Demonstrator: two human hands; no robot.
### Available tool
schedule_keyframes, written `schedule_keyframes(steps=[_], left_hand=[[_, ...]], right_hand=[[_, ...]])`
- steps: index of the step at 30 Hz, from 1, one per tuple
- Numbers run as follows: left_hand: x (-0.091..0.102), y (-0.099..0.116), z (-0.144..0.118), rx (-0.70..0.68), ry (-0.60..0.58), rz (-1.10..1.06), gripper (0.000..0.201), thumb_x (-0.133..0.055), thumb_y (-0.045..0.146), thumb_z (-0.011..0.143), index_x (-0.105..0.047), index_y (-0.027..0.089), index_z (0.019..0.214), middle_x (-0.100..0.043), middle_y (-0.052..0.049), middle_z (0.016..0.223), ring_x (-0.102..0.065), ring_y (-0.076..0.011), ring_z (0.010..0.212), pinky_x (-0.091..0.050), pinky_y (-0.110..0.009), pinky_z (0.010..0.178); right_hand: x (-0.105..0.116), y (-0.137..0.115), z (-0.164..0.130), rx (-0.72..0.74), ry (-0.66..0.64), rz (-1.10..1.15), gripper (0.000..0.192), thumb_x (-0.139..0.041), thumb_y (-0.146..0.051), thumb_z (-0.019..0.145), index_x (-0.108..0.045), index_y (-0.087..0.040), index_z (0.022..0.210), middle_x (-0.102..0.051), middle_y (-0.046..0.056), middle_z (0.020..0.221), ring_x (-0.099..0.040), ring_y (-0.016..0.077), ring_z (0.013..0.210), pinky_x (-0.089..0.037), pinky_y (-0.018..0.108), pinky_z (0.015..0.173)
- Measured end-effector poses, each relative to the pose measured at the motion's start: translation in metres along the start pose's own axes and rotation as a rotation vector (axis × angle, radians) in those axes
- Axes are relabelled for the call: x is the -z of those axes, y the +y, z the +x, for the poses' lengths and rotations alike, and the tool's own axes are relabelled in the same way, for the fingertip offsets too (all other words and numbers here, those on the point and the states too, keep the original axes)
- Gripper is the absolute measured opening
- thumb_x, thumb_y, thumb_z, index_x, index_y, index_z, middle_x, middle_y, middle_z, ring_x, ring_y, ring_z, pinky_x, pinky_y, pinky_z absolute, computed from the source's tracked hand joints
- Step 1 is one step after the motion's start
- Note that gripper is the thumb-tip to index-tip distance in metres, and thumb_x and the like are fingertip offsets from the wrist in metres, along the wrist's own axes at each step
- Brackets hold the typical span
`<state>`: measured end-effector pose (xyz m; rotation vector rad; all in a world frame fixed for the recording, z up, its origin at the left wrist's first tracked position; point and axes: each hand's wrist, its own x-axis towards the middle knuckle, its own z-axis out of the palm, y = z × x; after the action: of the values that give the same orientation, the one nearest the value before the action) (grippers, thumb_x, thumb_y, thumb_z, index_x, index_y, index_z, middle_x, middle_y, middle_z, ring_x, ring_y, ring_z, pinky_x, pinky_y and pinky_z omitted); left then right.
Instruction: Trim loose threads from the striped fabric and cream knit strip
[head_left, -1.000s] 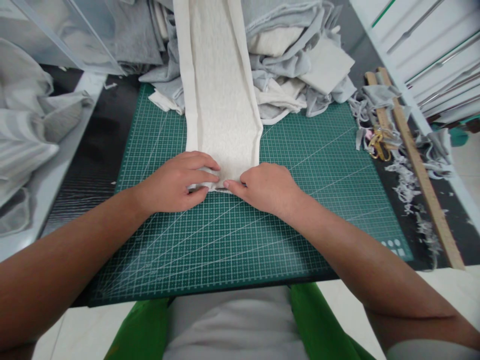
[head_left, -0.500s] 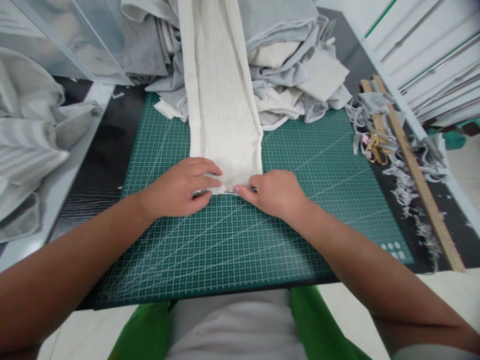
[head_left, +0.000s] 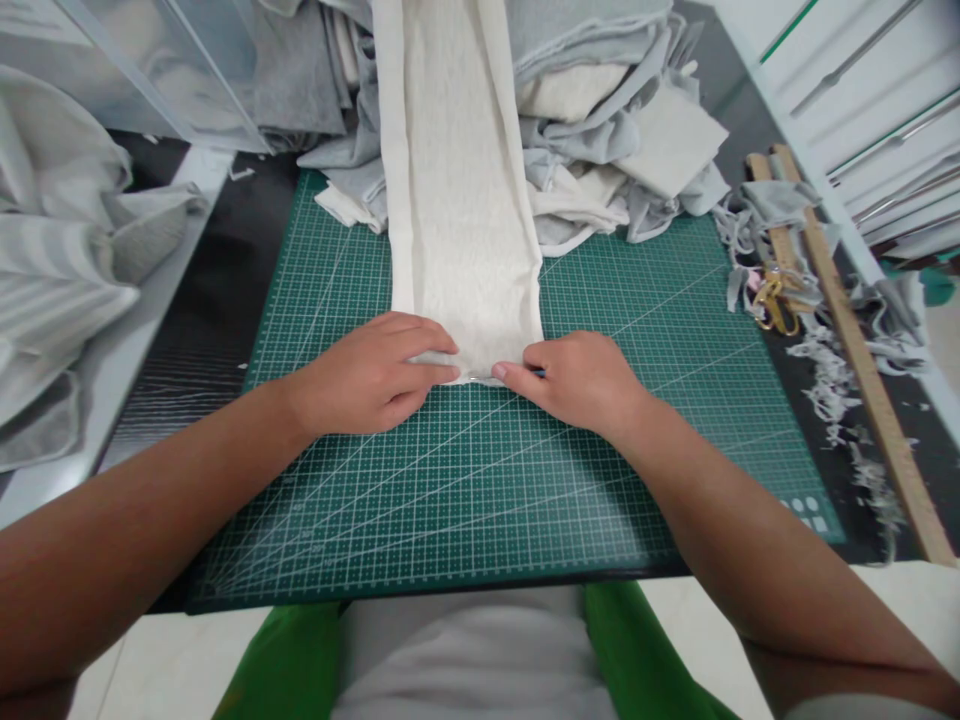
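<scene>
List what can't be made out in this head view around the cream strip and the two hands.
- Cream fabric strip: far end cut off by the top edge.
- Its near corners: covered by the left hand and right hand.
- Each hand's grip: fingertips hidden under knuckles and cloth.
- Gold scissors: partly buried in grey scraps.

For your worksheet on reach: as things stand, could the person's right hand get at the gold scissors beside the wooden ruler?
Probably yes. The right hand rests on the cloth strip, and bare cutting mat lies between it and the scissors. Only grey scraps lie around them; nothing blocks the way.
</scene>
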<state>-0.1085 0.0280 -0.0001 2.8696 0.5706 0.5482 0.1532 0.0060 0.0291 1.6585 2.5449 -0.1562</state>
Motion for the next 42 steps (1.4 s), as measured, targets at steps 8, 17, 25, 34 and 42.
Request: schedule_keyframes(steps=[8, 17, 25, 34, 42], left_hand=[[0.0, -0.001, -0.001, -0.01, -0.021, -0.002, 0.031, -0.054, 0.016, 0.086, -0.064, 0.021, 0.115, -0.06, -0.009, 0.124, -0.053, -0.0245, 0.118, -0.046, -0.046, 0.099], [-0.001, -0.001, 0.0, -0.005, -0.016, -0.012, 0.032, -0.054, 0.016, 0.086, -0.065, 0.022, 0.115, -0.06, -0.009, 0.124, -0.054, -0.0245, 0.118, -0.046, -0.046, 0.099], [-0.002, -0.002, -0.001, 0.003, -0.014, -0.023, 0.032, -0.055, 0.015, 0.085, -0.065, 0.024, 0.114, -0.06, -0.008, 0.125, -0.054, -0.0245, 0.118, -0.046, -0.046, 0.098], [-0.001, -0.001, 0.0, 0.012, -0.011, -0.025, 0.031, -0.054, 0.015, 0.085, -0.066, 0.024, 0.112, -0.061, -0.008, 0.123, -0.055, -0.0241, 0.116, -0.046, -0.045, 0.098], [-0.002, -0.002, 0.0, 0.009, 0.002, -0.036, 0.033, -0.054, 0.015, 0.085, -0.065, 0.025, 0.114, -0.061, -0.007, 0.123, -0.055, -0.0236, 0.116, -0.047, -0.046, 0.097]], right_hand=[[-0.002, 0.002, -0.001, 0.024, 0.023, 0.031, 0.066, -0.029, -0.067, 0.091, -0.068, -0.02, 0.065, -0.059, 0.003, 0.056, -0.048, 0.0144, 0.055, -0.021, 0.029, 0.055], [-0.002, 0.001, -0.002, 0.042, 0.017, 0.019, 0.067, -0.028, -0.068, 0.091, -0.069, -0.02, 0.067, -0.061, 0.003, 0.057, -0.049, 0.0145, 0.056, -0.02, 0.029, 0.055], [-0.002, -0.011, -0.005, 0.01, 0.06, -0.016, 0.067, -0.029, -0.068, 0.09, -0.07, -0.019, 0.07, -0.063, 0.005, 0.059, -0.053, 0.0161, 0.058, -0.02, 0.029, 0.055], [-0.005, -0.008, -0.002, -0.002, 0.067, 0.077, 0.061, -0.038, -0.066, 0.089, -0.069, -0.02, 0.065, -0.061, 0.002, 0.056, -0.051, 0.0135, 0.056, -0.025, 0.028, 0.056], [-0.006, -0.008, 0.0, -0.045, 0.07, 0.107, 0.057, -0.044, -0.065, 0.087, -0.069, -0.02, 0.064, -0.061, 0.001, 0.056, -0.051, 0.0132, 0.055, -0.026, 0.028, 0.056]])
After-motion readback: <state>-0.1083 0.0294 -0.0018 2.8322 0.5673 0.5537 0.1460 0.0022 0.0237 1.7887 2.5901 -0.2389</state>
